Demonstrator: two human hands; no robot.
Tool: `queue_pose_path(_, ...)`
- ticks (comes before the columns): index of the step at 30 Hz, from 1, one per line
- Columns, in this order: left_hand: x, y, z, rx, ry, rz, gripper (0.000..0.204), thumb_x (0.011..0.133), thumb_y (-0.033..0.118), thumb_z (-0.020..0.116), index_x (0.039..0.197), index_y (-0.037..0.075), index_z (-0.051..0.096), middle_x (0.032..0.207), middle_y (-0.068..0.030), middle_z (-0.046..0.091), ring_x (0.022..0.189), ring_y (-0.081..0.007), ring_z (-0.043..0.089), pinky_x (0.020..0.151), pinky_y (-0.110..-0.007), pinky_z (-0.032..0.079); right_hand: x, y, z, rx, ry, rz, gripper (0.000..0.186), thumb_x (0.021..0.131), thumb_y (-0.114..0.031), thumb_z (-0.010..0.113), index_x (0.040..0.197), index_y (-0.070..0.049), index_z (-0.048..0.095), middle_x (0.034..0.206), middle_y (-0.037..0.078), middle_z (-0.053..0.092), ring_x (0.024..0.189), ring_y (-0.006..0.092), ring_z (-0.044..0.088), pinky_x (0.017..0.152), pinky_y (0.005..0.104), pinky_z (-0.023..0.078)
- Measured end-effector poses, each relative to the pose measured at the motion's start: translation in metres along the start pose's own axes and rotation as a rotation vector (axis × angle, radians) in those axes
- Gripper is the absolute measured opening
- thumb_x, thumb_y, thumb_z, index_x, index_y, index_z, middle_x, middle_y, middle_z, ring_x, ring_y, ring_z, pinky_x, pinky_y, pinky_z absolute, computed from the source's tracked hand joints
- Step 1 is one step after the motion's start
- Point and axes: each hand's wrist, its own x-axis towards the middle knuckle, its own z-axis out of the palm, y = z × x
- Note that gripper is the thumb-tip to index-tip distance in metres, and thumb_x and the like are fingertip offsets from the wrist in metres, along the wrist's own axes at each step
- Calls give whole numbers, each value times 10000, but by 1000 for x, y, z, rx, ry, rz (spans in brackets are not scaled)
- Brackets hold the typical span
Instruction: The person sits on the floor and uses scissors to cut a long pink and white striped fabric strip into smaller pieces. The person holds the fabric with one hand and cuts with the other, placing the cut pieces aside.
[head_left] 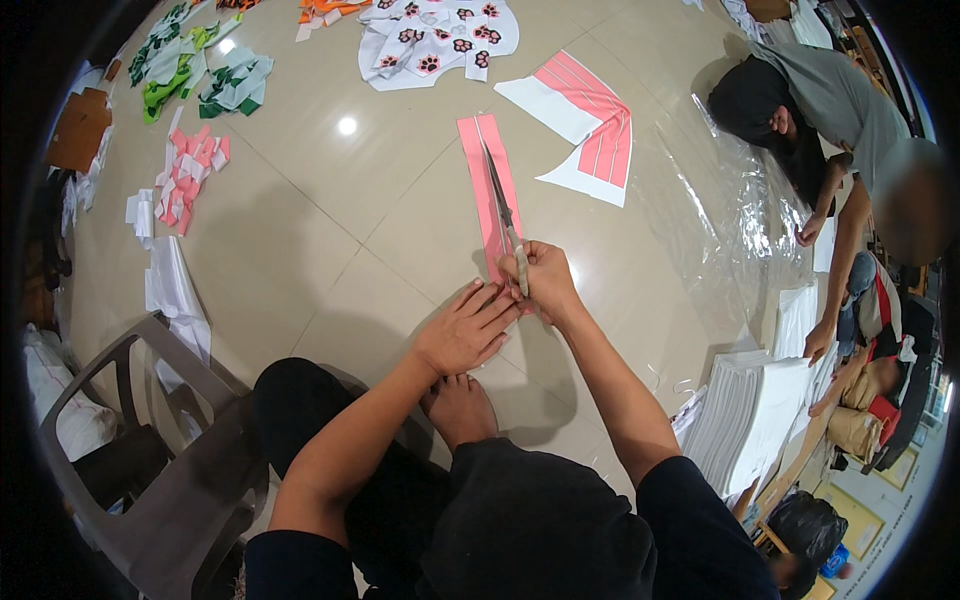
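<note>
A long pink fabric strip (476,180) with a white line down it lies on the tiled floor in front of me. My right hand (548,280) is closed around the handles of large metal scissors (501,198). Their long blades reach forward over the strip, nearly in line with it; whether the blades are parted is hard to see. Palm down, my left hand (465,325) rests with outstretched fingers on the near end of the strip, its fingertips close to the scissor handles. That end is partly hidden by both hands.
Pink-and-white striped fabric (600,125) and paw-print pieces (430,40) lie ahead. Pink scraps (190,175) and green scraps (235,80) are at left, beside a grey plastic chair (190,460). At right are clear plastic sheeting (710,200), stacked white sheets (750,415) and other people.
</note>
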Motion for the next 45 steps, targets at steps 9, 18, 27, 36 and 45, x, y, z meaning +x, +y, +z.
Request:
queue_pose_path(9, -1, -1, 2, -9, 8, 6, 603, 957, 269, 777, 1528, 123, 649, 1508, -60, 630, 1438, -332, 534, 1306, -574, 393, 8, -1, -2, 19, -6, 0, 244, 941, -110, 851, 937, -22, 623, 742, 58, 685, 508, 103, 604, 451, 269, 474)
queue_pose_path(18, -1, -1, 3, -14, 22, 12, 602, 945, 255, 788, 1519, 125, 665, 1497, -46, 632, 1420, -332, 538, 1295, -580, 407, 5, -3, 0, 47, -6, 9, 248, 941, -110, 855, 938, -27, 621, 741, 60, 688, 507, 105, 608, 450, 270, 475)
queue_pose_path(27, -2, -2, 2, -12, 14, 10, 620, 957, 266, 776, 1546, 130, 639, 1498, -47, 627, 1431, -333, 526, 1300, -580, 398, 3, -7, 0, 22, -16, 14, 253, 941, -108, 850, 933, -20, 613, 731, 65, 683, 505, 113, 619, 449, 278, 491)
queue_pose_path(36, 1, 0, -2, 13, 23, 32, 572, 966, 271, 760, 1506, 112, 659, 1475, -44, 631, 1417, -302, 528, 1307, -556, 390, 8, -8, 0, -9, -3, 14, 259, 954, -124, 845, 938, -10, 612, 742, 70, 682, 488, 121, 615, 421, 294, 482)
queue_pose_path(45, -1, 0, -3, 14, 25, 38, 567, 964, 268, 762, 1498, 103, 664, 1523, -44, 615, 1420, -308, 521, 1312, -563, 384, 14, -11, 0, -11, -9, -4, 214, 927, -134, 834, 984, -1, 675, 733, 26, 655, 542, 94, 595, 469, 280, 460)
